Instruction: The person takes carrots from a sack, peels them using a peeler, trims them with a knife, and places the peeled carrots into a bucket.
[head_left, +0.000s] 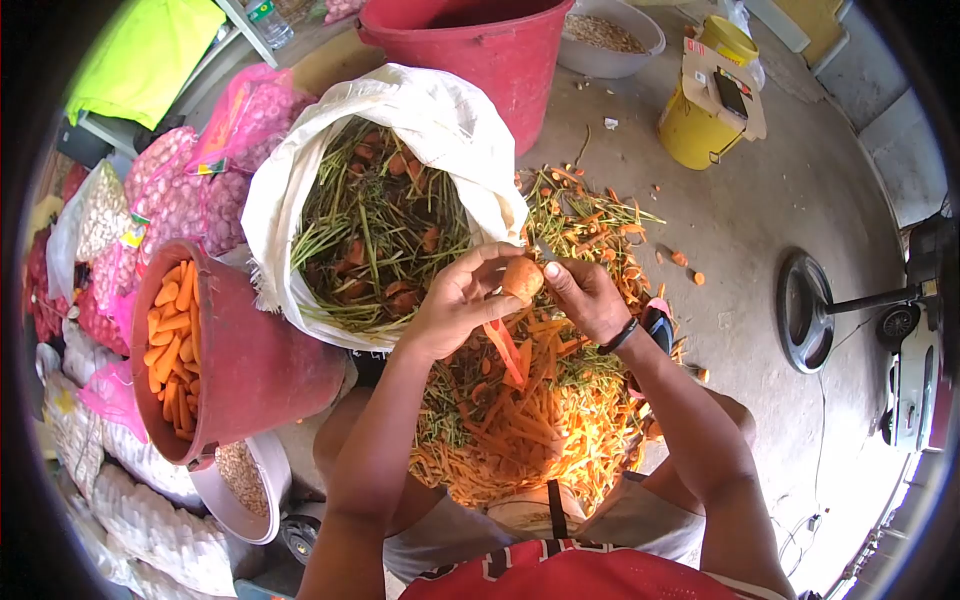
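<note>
My left hand is closed around a carrot, its rounded end facing my right hand. Close against it, my right hand grips a small knife, of which only a short piece of blade shows above the thumb. An orange strip of peel hangs below the carrot. Beneath both hands lies a big heap of carrot peelings mixed with green stalks. Just beyond my left hand stands an open white sack holding carrots with green stalks.
On the left a red bucket of peeled carrots leans beside pink net bags of garlic. A larger red tub stands behind the sack. A yellow bucket with cardboard on top and a round black base are to the right.
</note>
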